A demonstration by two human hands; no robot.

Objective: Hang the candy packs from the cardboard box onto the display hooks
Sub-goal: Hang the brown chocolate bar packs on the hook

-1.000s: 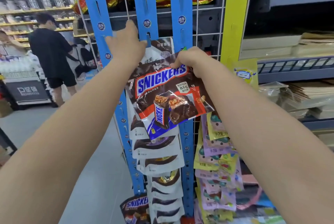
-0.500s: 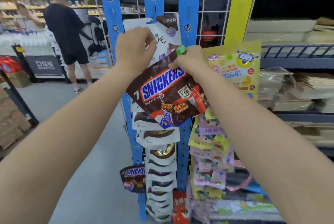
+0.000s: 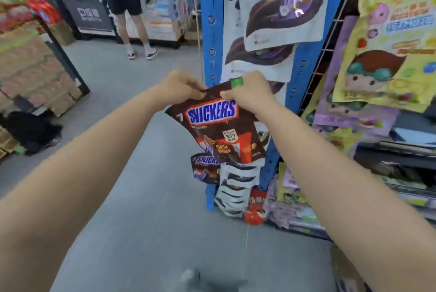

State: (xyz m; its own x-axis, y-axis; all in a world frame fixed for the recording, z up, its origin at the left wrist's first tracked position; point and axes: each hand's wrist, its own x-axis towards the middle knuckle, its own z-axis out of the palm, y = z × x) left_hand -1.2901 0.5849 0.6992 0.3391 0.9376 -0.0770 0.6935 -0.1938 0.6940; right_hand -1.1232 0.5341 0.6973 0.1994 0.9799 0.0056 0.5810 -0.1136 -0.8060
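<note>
Both our left hand (image 3: 181,87) and right hand (image 3: 251,94) pinch the top edge of a candy pack (image 3: 220,130) held before the blue rack (image 3: 211,39), not yet hooked, while a second brown pack (image 3: 204,169) already hangs lower, so we judge hanging unfinished.

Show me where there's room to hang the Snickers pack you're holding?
The left blue strip looks bare above the lower hanging Snickers pack. The grey floor left of it is open too. Crowded: white chocolate packs in the middle column, yellow candy packs on the right.
</note>
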